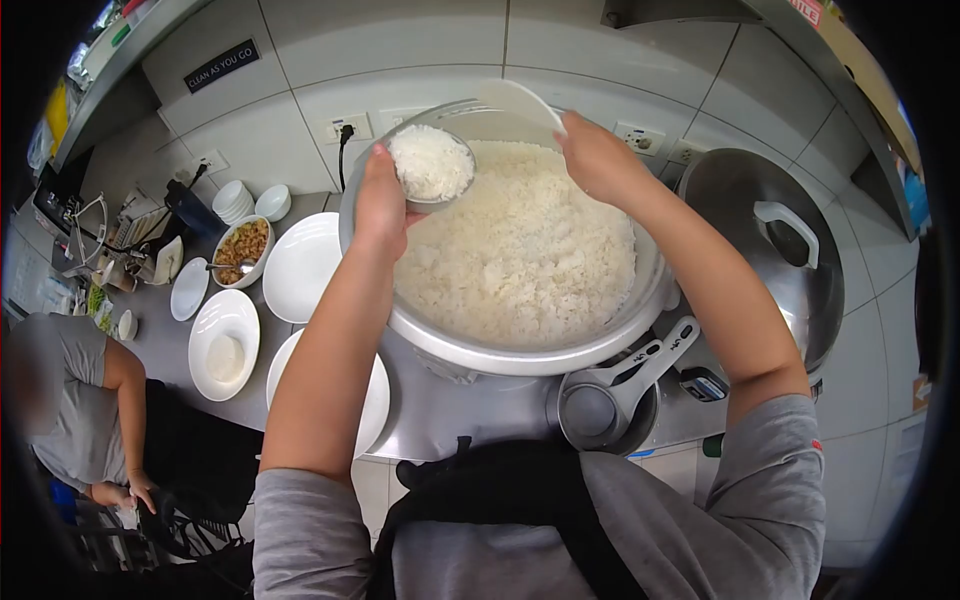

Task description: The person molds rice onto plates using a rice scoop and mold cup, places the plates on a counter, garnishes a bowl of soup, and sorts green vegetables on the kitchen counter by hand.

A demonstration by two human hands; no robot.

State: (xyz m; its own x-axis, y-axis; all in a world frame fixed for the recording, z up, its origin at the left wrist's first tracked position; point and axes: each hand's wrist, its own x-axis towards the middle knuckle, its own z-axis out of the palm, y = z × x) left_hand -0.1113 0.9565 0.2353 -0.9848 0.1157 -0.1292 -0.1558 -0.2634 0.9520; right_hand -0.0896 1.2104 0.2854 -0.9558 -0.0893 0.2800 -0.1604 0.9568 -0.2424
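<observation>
Head view: a small bowl [460,200] heaped with rice is held by the left hand [380,205] over the left side of a large pot [530,360]; the thumb is seen at the rim, while most of the fingers are hidden beneath. By the right hand [602,160], closed round its handle, a pale paddle [522,100] is held above the pot's far edge; the grip end is covered by the fingers, and the blade's outline is blurred against the rim and wall. The pot is filled with rice [525,250], its depth not to be made out. Behind the right arm, part of a domed lid [755,265] is concealed. Below the pot, a metal pan [648,415] is set on the bench [435,385], its inside mostly blocked by handled scoops [592,410]. A near plate [374,412] is partly covered by the left forearm, and on an oval plate [207,325] a white shape [225,358] is seen, whether food or dish being unclear. Beside them stands a bowl of brown food [243,243] with a spoon. At lower left, another person [75,410] is cut off by the dark picture edge, and what is handled there cannot be told.
</observation>
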